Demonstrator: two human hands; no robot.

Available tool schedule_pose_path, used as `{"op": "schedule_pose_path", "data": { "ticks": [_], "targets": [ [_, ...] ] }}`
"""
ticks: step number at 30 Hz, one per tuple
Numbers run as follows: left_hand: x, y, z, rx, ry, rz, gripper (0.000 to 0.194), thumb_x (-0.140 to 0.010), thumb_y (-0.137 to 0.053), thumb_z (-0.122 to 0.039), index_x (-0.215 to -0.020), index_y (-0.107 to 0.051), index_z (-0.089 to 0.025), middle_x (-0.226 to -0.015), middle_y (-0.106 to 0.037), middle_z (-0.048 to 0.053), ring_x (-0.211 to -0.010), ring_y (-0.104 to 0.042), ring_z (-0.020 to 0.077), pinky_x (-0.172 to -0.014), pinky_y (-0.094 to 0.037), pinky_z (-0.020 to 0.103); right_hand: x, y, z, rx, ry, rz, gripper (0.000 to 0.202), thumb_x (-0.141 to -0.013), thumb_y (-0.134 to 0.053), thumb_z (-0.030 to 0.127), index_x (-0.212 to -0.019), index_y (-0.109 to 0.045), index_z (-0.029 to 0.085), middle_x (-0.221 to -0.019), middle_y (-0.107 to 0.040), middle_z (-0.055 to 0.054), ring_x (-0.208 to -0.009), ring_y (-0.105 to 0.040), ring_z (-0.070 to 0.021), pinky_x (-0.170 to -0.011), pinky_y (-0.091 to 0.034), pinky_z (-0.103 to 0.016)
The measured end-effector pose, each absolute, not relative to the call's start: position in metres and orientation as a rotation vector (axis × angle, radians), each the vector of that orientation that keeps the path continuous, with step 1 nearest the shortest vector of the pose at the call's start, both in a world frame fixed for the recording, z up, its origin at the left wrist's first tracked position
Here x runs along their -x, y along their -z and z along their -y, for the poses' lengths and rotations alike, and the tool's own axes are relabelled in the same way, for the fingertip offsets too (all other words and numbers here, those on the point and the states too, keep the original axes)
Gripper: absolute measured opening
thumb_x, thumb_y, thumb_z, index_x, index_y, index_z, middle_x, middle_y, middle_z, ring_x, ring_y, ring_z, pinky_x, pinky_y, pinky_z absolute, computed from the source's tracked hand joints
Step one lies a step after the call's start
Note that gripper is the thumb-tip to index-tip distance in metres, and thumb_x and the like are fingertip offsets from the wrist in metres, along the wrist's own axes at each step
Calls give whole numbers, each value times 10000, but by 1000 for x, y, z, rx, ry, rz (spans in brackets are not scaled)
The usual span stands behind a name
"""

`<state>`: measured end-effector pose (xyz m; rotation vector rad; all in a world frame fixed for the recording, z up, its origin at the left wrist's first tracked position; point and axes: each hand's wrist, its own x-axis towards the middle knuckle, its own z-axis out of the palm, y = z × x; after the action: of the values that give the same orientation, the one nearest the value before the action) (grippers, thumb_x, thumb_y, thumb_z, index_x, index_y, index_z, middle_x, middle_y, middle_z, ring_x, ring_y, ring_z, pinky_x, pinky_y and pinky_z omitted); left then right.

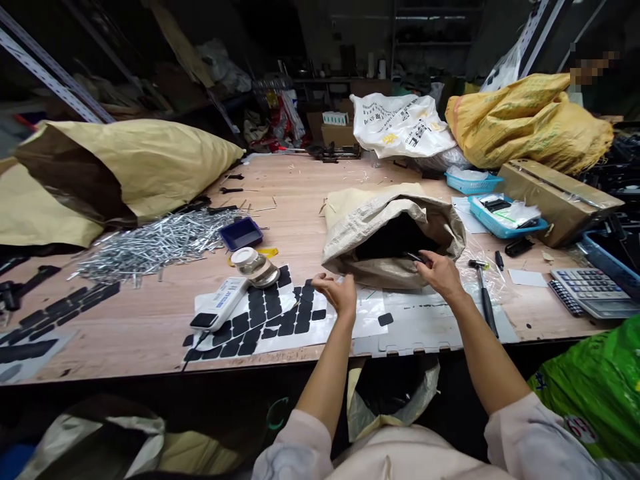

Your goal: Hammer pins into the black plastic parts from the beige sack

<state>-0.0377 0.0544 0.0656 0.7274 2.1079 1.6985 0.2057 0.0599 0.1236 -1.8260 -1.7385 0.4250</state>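
Note:
An open beige woven sack (390,267) lies on the wooden table, its dark mouth facing me. My right hand (440,273) is at the mouth, thumb and fingers pinched on a small black part (414,257). Just left of the sack's lower edge is my left hand (337,290), its fingers curled; whether it holds anything is too small to tell. Below and left of it, black adhesive pads (303,310) lie on white sheets. A glass jar (256,268) and a white device (220,305) stand beside them.
Metal rods (160,243) are piled left, before a large paper sack (165,160). A hammer (485,300), calculator (597,290), blue baskets (505,220) and a cardboard box (560,200) are at right. Another open sack (357,400) hangs below the table edge.

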Motion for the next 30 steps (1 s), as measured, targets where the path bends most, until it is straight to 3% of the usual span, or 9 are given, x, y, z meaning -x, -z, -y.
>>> {"op": "schedule_pose_path", "data": {
  "ticks": [5, 8, 10, 14, 18, 21, 25, 27, 30],
  "targets": [
    [9, -84, -49, -1333, -1700, -2065, 314, -822, -693, -265, -1008, -441, -234, -1050, -529, 62, -1041, -570, 237, -980, -491, 409, -192, -125, -74, 1575, 58, 1839, 463, -971, -510, 289, -1393, -665, 181, -1124, -715, -132, -1034, -668, -275, -966, -525, -390],
    [-4, -92, -74, -1286, -1430, -2309, 593, -758, -802, -386, -1217, -496, -170, -1300, -542, 219, -1307, -496, 400, -1095, -408, 574, -193, -135, -87, 1453, 341, 1943, 574, -966, -496, 236, -1538, -533, 207, -1409, -597, -161, -1304, -539, -331, -1125, -429, -476],
    [-6, -92, -95, -1233, -1325, -2331, 852, -695, -855, -361, -1400, -444, -117, -1433, -484, 309, -1399, -424, 476, -1119, -367, 627, -196, -143, -103, 1432, 453, 2022, 695, -942, -536, 243, -1624, -404, 239, -1568, -471, -143, -1419, -421, -369, -1166, -363, -532],
    [2, -81, -122, -1216, -1391, -2068, 1058, -595, -733, -55, -1582, -355, -122, -1416, -592, 255, -1327, -559, 427, -1101, -445, 518, -191, -158, -145, 1458, 531, 2190, 815, -917, -597, 313, -1669, -293, 234, -1689, -301, -138, -1450, -328, -412, -1136, -335, -550],
    [15, -63, -123, -1122, -1621, -1717, 931, -553, -577, 5, -1464, -567, -185, -1051, -773, 92, -996, -721, 281, -975, -535, 388, -166, -167, -186, 1485, 529, 2245, 835, -938, -589, 418, -1672, -273, 178, -1640, -372, -190, -1387, -351, -425, -1102, -301, -548],
    [25, -52, -123, -972, -1784, -1418, 585, -556, -532, -39, -1076, -754, -188, -788, -751, 22, -811, -705, 197, -884, -547, 329, -136, -167, -214, 1479, 455, 2278, 721, -975, -528, 442, -1630, -377, 183, -1492, -549, -191, -1340, -380, -393, -1097, -270, -523],
    [41, -42, -127, -543, -1913, -1182, 213, -504, -545, -93, -675, -643, -175, -609, -623, -25, -591, -583, 116, -613, -458, 219, -108, -160, -253, 1725, 117, 2332, 419, -1018, -421, 369, -1276, -725, 242, -1229, -727, -156, -1222, -512, -353, -1033, -334, -506],
    [49, -39, -129, -365, -1935, -1097, 178, -467, -551, -93, -625, -573, -173, -590, -573, -40, -554, -531, 87, -551, -375, 183, -111, -160, -274, 1907, -120, 2234, 371, -1004, -450, 366, -1107, -783, 237, -1140, -759, -143, -1133, -592, -331, -983, -392, -478],
    [62, -36, -126, -259, -1883, -1031, 238, -417, -545, -85, -637, -530, -174, -594, -543, -44, -558, -511, 80, -546, -337, 176, -139, -170, -305, 1841, -443, 1933, 241, -870, -678, 377, -870, -792, 164, -877, -758, -118, -917, -656, -275, -856, -464, -391]
  ]
}}
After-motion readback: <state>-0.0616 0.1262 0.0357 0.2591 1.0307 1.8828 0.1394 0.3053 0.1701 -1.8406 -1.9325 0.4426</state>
